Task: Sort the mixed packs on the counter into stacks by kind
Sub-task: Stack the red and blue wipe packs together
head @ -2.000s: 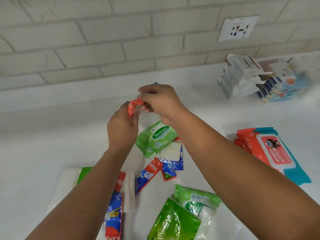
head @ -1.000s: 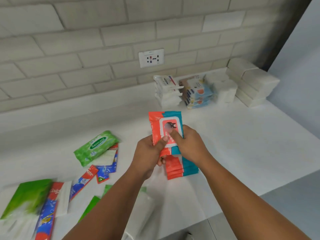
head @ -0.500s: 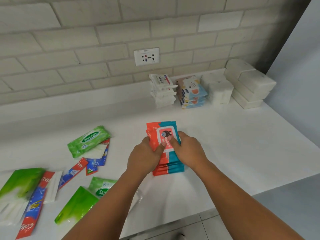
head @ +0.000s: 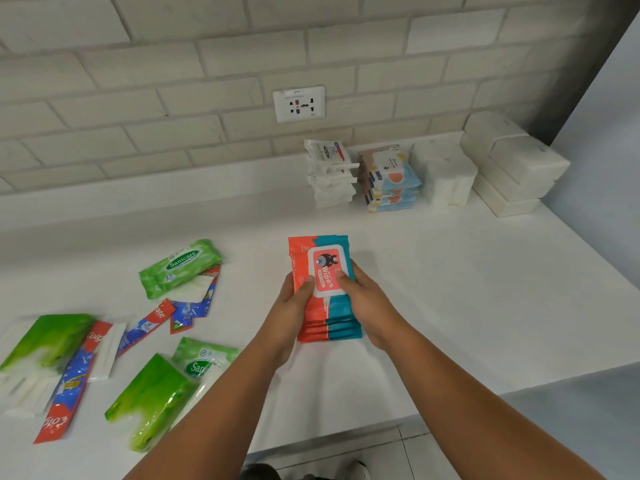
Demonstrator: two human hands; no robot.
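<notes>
A stack of orange-and-teal wipes packs [head: 323, 258] lies on the white counter [head: 467, 289] in the middle. My left hand [head: 294, 299] grips its left side and my right hand [head: 363, 296] grips its right side, thumbs on the top pack's label. To the left lie mixed packs: a green Sanicare pack [head: 180, 266], another Sanicare pack [head: 204, 356], two glossy green packs [head: 149, 407] [head: 48, 339], red-and-blue toothpaste sachets [head: 69, 379] [head: 156, 318] and white tissue packs [head: 105, 355].
Against the brick wall stand sorted stacks: white packs [head: 329, 174], blue-and-peach packs [head: 391, 181], white tissue packs [head: 445, 178] and larger white packs [head: 512, 168]. A wall socket [head: 299, 103] sits above them. The counter's front edge [head: 381, 431] drops to a tiled floor.
Two seconds ago both hands held a small red sachet at the left. Since then they brought an orange-and-teal pack down onto the stack and now clasp the stack's sides.
</notes>
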